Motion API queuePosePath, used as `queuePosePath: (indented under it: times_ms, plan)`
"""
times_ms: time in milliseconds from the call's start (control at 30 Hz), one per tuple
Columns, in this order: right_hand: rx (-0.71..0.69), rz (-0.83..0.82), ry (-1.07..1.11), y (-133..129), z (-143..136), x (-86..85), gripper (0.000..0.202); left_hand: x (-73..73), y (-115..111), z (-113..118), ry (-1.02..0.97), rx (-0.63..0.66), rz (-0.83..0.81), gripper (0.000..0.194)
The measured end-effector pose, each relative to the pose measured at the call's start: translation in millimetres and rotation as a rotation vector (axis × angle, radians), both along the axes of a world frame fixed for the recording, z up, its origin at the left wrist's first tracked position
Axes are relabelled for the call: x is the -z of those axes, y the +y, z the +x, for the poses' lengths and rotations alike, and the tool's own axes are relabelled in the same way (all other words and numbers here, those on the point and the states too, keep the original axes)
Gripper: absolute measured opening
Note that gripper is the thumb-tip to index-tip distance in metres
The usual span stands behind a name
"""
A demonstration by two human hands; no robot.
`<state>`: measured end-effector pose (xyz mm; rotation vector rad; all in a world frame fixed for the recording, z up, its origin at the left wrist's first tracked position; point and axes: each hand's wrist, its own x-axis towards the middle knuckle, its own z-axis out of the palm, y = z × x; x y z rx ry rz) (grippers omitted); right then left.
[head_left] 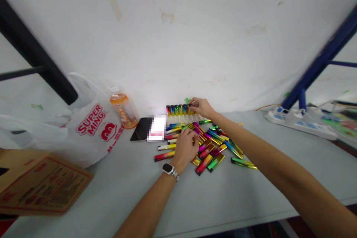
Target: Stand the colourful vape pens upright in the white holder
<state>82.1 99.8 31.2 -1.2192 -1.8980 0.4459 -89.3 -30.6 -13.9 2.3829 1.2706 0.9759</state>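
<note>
My right hand [201,107] is at the right end of a back row of upright, shiny two-tone lighters [176,110], its fingers closed on a lighter [190,110] there. The row stands in a pale tray [182,118] with many holes. My left hand [187,145], below a wristwatch, rests over a loose pile of lighters [214,134] in front of the tray. Its fingers are curled down among them, and what they hold, if anything, is hidden. The loose lighters have black ends and metallic red, gold, green, blue and purple bodies.
Left of the pile lie a dark flat device [141,129] and a pixelated bright patch. Behind stands an orange drink bottle [124,109]. A white plastic bag [92,134] and a cardboard box [41,186] are farther left. Power strips [301,122] lie on the right; a wall rises behind.
</note>
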Motion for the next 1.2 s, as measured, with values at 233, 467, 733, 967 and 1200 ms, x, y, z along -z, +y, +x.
queuePosePath:
  times_ms: [233,467,733,967,1200]
  plan:
    - [-0.028,-0.02,-0.002,5,0,9.9,0.014,-2.9,-1,0,0.013,0.011,0.004,0.016]
    - [-0.005,-0.056,-0.122,3,-7,2.2,0.019,-1.3,-2,0,0.002,0.004,-0.012,0.015]
    - [0.294,0.104,-0.716,-28,-17,-13.8,0.039,-2.1,0,1,-0.002,-0.001,-0.013,0.015]
    - [0.311,0.149,-0.823,-56,-21,-7.3,0.059,-2.9,-2,0,0.0,0.002,-0.01,0.016]
    - [0.315,-0.22,-0.713,-84,-5,-3.6,0.029,-3.8,-2,1,0.009,0.004,-0.008,0.016]
